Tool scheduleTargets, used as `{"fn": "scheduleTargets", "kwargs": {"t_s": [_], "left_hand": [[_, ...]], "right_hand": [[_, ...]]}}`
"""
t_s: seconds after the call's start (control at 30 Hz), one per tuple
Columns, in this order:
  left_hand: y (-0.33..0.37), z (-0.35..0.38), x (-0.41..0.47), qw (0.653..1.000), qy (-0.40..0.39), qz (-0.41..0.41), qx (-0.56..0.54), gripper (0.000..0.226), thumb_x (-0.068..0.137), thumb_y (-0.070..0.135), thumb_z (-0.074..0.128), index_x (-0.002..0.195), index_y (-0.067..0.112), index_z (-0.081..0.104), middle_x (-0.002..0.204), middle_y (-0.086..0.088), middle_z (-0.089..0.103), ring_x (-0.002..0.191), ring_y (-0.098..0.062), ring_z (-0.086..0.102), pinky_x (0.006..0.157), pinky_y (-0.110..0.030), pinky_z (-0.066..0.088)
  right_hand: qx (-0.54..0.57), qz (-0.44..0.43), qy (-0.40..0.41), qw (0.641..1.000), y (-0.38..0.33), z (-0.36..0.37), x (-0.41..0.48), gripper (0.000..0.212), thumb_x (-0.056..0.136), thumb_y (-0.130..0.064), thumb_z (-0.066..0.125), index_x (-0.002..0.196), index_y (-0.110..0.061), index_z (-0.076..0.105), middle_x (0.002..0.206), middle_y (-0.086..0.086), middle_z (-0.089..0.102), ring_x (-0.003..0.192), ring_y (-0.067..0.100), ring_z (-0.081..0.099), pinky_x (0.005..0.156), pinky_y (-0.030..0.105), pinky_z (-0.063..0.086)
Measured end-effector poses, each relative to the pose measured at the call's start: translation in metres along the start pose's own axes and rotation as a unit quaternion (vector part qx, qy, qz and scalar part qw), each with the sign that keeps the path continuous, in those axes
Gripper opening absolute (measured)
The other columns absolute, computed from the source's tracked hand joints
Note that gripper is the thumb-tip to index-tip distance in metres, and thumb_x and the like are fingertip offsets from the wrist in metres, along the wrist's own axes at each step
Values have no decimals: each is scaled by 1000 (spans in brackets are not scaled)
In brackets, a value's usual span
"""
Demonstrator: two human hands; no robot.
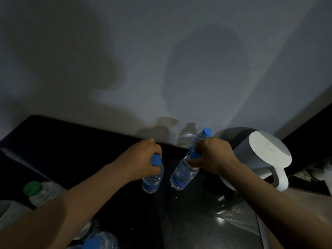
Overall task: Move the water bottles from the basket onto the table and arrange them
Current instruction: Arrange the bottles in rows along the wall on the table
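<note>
At the lower left edge of the view, a blue-capped bottle (98,242) is cut off by the frame. It lies among clear plastic that cannot be identified in the dim light. Slightly farther out, a green-capped bottle (42,192) is seen just beside the left forearm.

At mid distance, over the dark glossy table (75,146), two bottles are held by the neck. The left hand (143,159) is curled round the cap end of the left bottle (152,180), which is kept nearly upright. The right hand (213,155) is clamped on the neck of the right bottle (183,175), which is tilted with its cap toward the right. Both bases are at or just above the table top; contact cannot be confirmed. The two held bottles are apart, with a narrow gap between them.

Behind the right hand, a third bottle (203,135) stands upright close to the table's far edge, its body partly hidden by the knuckles. Just beside it on the right, a white kettle (260,153) is placed, its handle turned toward the viewer. Room on the right is thereby limited to the narrow strip between the right hand and the kettle.

The widest gap is found between the left hand and the table's left corner. The far edge of the table is closed off by a pale wall (161,51).
</note>
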State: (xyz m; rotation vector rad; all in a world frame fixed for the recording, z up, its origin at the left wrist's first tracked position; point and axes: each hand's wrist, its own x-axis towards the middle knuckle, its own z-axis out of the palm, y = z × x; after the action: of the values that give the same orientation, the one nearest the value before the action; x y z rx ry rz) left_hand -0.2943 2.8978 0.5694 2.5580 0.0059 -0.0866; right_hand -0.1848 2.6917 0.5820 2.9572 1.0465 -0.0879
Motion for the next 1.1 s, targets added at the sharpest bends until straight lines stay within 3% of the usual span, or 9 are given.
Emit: {"fn": "scheduleTargets", "kwargs": {"t_s": [0.07, 0.2, 0.47, 0.6, 0.77, 0.97, 1.1], "left_hand": [[-8, 0, 6, 1000, -2, -2, -6, 18, 68, 24, 72, 83, 24, 63, 86, 13, 45, 77, -5, 53, 65, -15, 41], [-23, 1, 18, 1000, -4, -9, -25, 18, 67, 26, 71, 83, 25, 62, 86, 13, 46, 77, -5, 53, 65, -14, 42], [-41, 4, 40, 999, -13, -24, -47, 15, 67, 27, 70, 80, 28, 63, 87, 15, 46, 75, -3, 54, 61, -11, 37], [-46, 4, 50, 999, -9, -24, -48, 18, 68, 26, 71, 85, 25, 64, 88, 15, 46, 76, -3, 53, 62, -10, 37], [-47, 2, 57, 998, -3, -25, -50, 19, 67, 26, 73, 84, 25, 65, 90, 12, 49, 78, -4, 55, 69, -18, 46], [-49, 3, 63, 998, -1, -28, -63, 19, 66, 27, 73, 83, 27, 64, 90, 15, 49, 78, -1, 54, 63, -8, 37], [-50, 4, 65, 998, 5, -23, -61, 20, 65, 28, 74, 83, 27, 64, 89, 15, 49, 78, -2, 54, 64, -11, 39]], "right_hand": [[2, -2, -1, 1000, -1, 1, 15, 34, 76, -53, 64, 85, -20, 67, 78, -3, 65, 72, 13, 60, 71, 33, 55], [-25, 4, -6, 1000, 2, 2, 46, 35, 80, -54, 60, 88, -21, 68, 84, -3, 67, 80, 16, 61, 88, 34, 44], [-39, 29, 23, 999, 19, 6, 95, 35, 81, -53, 60, 89, -20, 68, 85, -2, 67, 81, 19, 61, 93, 37, 40], [-22, 37, 47, 998, 30, 11, 112, 33, 79, -52, 62, 84, -19, 67, 80, -1, 65, 76, 19, 60, 87, 35, 39], [-29, 29, 49, 998, 36, 19, 125, 32, 80, -51, 62, 83, -20, 67, 76, -3, 62, 73, 17, 57, 84, 34, 37], [-28, 30, 50, 998, 38, 29, 133, 32, 80, -52, 64, 84, -20, 66, 73, -5, 59, 71, 15, 55, 87, 35, 36], [-32, 35, 38, 998, 37, 36, 133, 32, 81, -51, 63, 85, -20, 67, 76, -4, 62, 72, 16, 56, 90, 36, 37]]}}
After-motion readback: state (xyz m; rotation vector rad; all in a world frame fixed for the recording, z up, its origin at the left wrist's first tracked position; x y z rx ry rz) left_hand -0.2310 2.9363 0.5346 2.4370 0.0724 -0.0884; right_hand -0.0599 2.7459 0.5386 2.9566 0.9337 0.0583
